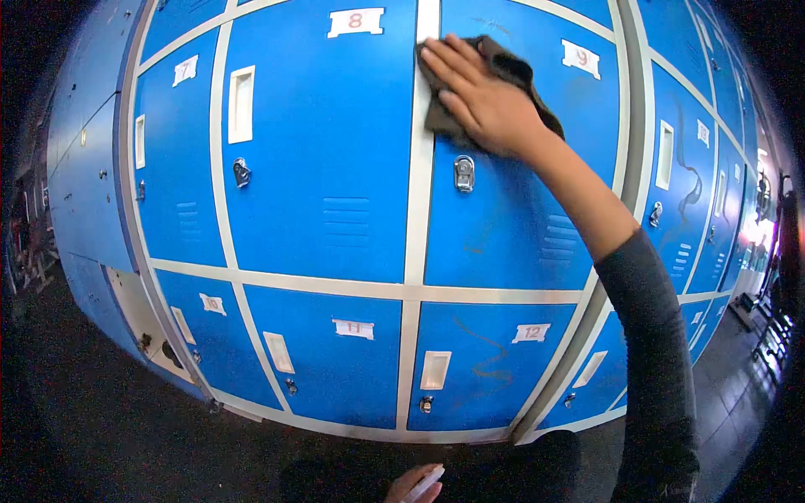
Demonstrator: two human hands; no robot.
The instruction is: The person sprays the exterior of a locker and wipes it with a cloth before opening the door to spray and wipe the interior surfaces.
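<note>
My right hand (490,105) lies spread over a dark cloth (449,117), pressing it against the upper left part of the blue locker door numbered 9 (511,226), beside the white frame strip. The cloth is bunched around the fingers and covers the door's handle area. Just below it is a metal latch (464,173). Low at the bottom edge, my left hand (412,486) is partly in view, closed around a small whitish object (428,482) that I cannot make out fully. Dark smudges show on door 9 and on the door numbered 12 (470,327).
Other blue lockers, among them door 8 (327,134) and door 11 (335,377), surround door 9. An open compartment (138,314) stands at the lower left. Dark floor (168,444) runs below; equipment (771,318) stands at the far right.
</note>
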